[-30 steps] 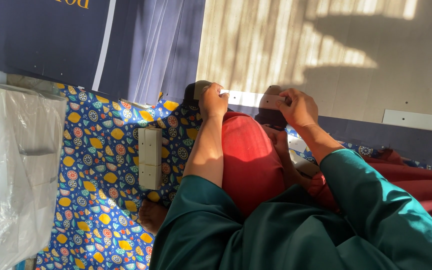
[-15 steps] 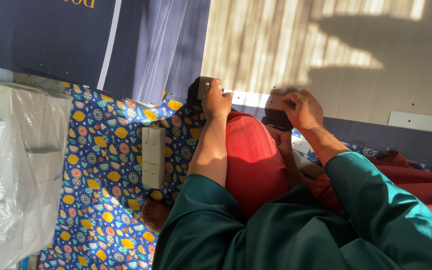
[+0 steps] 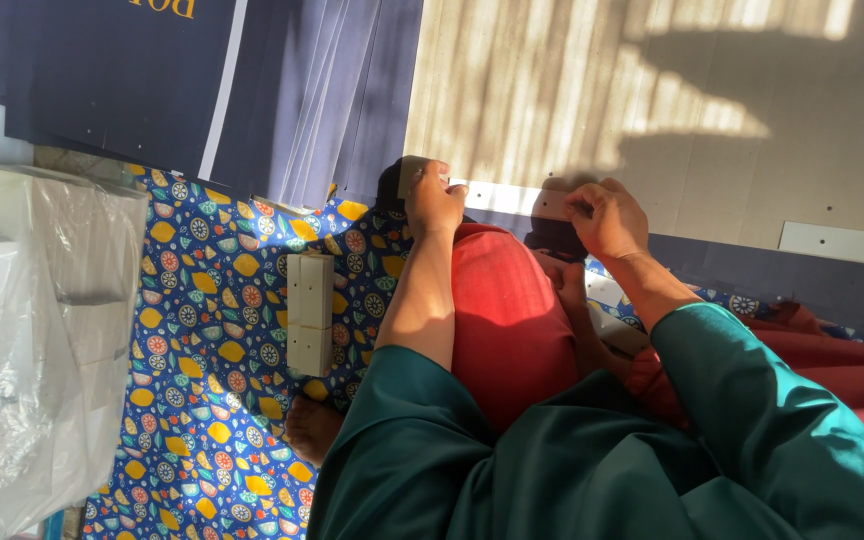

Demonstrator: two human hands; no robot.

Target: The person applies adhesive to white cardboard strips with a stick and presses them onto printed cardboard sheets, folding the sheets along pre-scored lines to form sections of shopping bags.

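Pale card strip (image 3: 500,197) runs crosswise between both hands, left hand (image 3: 434,203) and right hand (image 3: 610,217) each pinching one end.

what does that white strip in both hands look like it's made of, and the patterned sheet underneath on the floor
The white strip, held by the left hand and right hand, looks like thin matte card or stiff paper: flat, straight-edged. The patterned sheet looks like printed cloth, softly wrinkled, though coated fabric is possible.

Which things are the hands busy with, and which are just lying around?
Busy with:
- left hand
- right hand
- pale strip they hold
- big pale board

Lying around:
- white blocks
- plastic bag
- dark sheets
- patterned cloth
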